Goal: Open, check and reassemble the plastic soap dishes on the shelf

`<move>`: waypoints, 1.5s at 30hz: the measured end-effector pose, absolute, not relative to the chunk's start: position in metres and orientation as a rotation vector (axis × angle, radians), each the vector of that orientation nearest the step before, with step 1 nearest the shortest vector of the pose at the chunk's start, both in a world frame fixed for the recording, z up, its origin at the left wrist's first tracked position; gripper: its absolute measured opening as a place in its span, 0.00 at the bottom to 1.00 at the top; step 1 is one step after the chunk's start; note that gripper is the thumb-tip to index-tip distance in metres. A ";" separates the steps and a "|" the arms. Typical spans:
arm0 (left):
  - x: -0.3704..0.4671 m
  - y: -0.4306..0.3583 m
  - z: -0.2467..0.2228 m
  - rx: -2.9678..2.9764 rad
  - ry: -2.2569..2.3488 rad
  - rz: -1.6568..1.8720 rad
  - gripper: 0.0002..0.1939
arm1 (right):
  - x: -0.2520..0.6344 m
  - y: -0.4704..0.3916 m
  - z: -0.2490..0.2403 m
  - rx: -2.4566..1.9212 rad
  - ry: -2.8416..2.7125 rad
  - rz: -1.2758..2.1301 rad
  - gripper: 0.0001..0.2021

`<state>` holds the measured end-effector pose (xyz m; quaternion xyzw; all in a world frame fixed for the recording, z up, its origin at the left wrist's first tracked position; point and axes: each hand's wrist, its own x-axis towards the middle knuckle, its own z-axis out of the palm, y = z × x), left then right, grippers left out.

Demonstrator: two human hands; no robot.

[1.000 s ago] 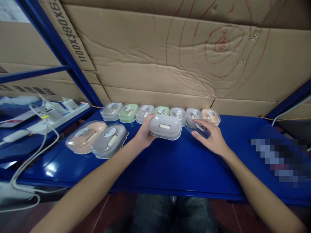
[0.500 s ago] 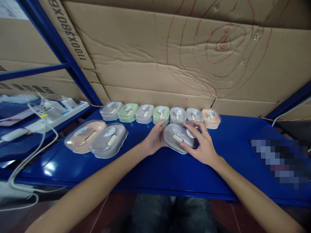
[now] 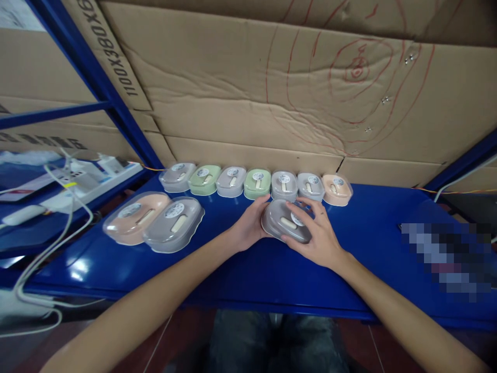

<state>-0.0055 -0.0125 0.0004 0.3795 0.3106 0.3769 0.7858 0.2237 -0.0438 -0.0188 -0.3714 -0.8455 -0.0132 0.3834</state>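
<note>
Between my hands is a grey plastic box (image 3: 276, 216) with a clear cover, a pale oblong tab on top and a round label partly under my fingers. My left hand (image 3: 252, 225) is wrapped round its left side, the fingers going behind and beneath it. Across the right side and top, the thumb and fingers of my right hand (image 3: 320, 233) grip the same box. It is held slightly tilted over the blue table, just in front of a row of similar boxes.
Along the cardboard backing stand several grey and green boxes, with a peach box (image 3: 337, 189) at the right end. Another peach box (image 3: 134, 217) and a grey box (image 3: 174, 225) lie at left. White cables and a power strip (image 3: 97, 189) sit farther left; a blurred item (image 3: 450, 259) lies right.
The grey box has turned and shifted slightly right in my hands. My right fingers have moved left across its top, and my left hand has moved a little right with it.
</note>
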 end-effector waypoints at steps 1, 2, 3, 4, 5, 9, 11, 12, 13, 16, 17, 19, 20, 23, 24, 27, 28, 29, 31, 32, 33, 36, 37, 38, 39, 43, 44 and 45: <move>-0.005 -0.012 0.000 0.817 0.673 0.822 0.26 | 0.224 -0.044 -0.019 -0.947 -2.158 -0.036 0.41; -0.005 -0.012 -0.001 0.811 0.682 0.835 0.25 | 0.224 -0.044 -0.020 -0.947 -2.162 -0.040 0.41; -0.005 -0.012 -0.002 0.805 0.692 0.852 0.24 | 0.224 -0.043 -0.020 -0.947 -2.166 -0.045 0.41; -0.005 -0.013 -0.003 0.800 0.699 0.867 0.23 | 0.224 -0.043 -0.021 -0.946 -2.169 -0.051 0.41; -0.005 -0.013 -0.004 0.802 0.704 0.879 0.22 | 0.224 -0.043 -0.021 -0.945 -2.171 -0.056 0.41; -0.004 -0.017 -0.004 0.872 0.707 0.883 0.23 | 0.223 -0.045 -0.021 -0.931 -2.174 -0.060 0.40; -0.003 -0.018 -0.002 0.891 0.725 0.889 0.24 | 0.222 -0.047 -0.019 -0.928 -2.166 -0.011 0.40; -0.004 -0.018 -0.001 0.891 0.732 0.895 0.24 | 0.222 -0.047 -0.018 -0.934 -2.152 0.035 0.39; -0.004 -0.018 0.001 0.889 0.733 0.901 0.24 | 0.222 -0.047 -0.017 -0.946 -2.123 0.090 0.38; -0.007 -0.018 0.004 0.881 0.705 0.929 0.24 | 0.224 -0.043 -0.014 -1.004 -1.946 0.300 0.33; -0.008 -0.017 0.005 0.879 0.690 0.946 0.23 | 0.225 -0.040 -0.014 -1.022 -1.864 0.397 0.32; -0.010 -0.016 0.006 0.880 0.662 0.976 0.24 | 0.227 -0.034 -0.014 -1.037 -1.690 0.652 0.31; -0.011 -0.015 0.006 0.887 0.652 0.984 0.25 | 0.228 -0.031 -0.015 -1.036 -1.606 0.804 0.32; -0.013 -0.013 0.006 0.921 0.644 0.985 0.27 | 0.230 -0.027 -0.014 -0.997 -1.392 1.234 0.33; -0.013 -0.012 0.005 0.929 0.645 0.984 0.26 | 0.230 -0.026 -0.014 -0.976 -1.331 1.333 0.33; -0.013 -0.009 0.003 0.942 0.643 0.982 0.28 | 0.229 -0.027 -0.012 -0.928 -1.180 1.494 0.31; -0.014 -0.009 0.003 0.947 0.642 0.983 0.28 | 0.229 -0.028 -0.011 -0.920 -1.144 1.519 0.29; -0.014 -0.008 0.002 0.954 0.643 0.984 0.29 | 0.229 -0.028 -0.011 -0.916 -1.119 1.539 0.28; -0.015 -0.007 0.002 0.971 0.656 0.989 0.29 | 0.229 -0.028 -0.010 -0.912 -1.095 1.559 0.27; -0.016 -0.006 0.001 0.981 0.668 0.990 0.29 | 0.229 -0.027 -0.010 -0.913 -1.093 1.561 0.26; -0.016 -0.006 0.001 0.990 0.683 0.988 0.29 | 0.229 -0.027 -0.010 -0.917 -1.094 1.558 0.26; -0.016 -0.006 0.000 0.998 0.729 0.995 0.29 | 0.230 -0.026 -0.012 -0.943 -1.104 1.544 0.26; -0.016 -0.006 0.000 0.995 0.742 1.001 0.30 | 0.230 -0.026 -0.012 -0.954 -1.108 1.540 0.26; -0.016 -0.005 -0.001 0.994 0.753 1.005 0.31 | 0.230 -0.026 -0.013 -0.964 -1.113 1.538 0.27; -0.016 -0.005 -0.002 0.995 0.763 1.007 0.32 | 0.230 -0.025 -0.014 -0.971 -1.118 1.537 0.27; -0.017 -0.003 -0.003 1.031 0.776 0.992 0.32 | 0.231 -0.025 -0.015 -0.981 -1.153 1.521 0.28; -0.018 -0.003 -0.002 1.039 0.776 0.992 0.31 | 0.232 -0.025 -0.014 -0.980 -1.166 1.514 0.28; -0.018 -0.003 -0.002 1.045 0.777 0.996 0.31 | 0.232 -0.025 -0.014 -0.979 -1.181 1.508 0.28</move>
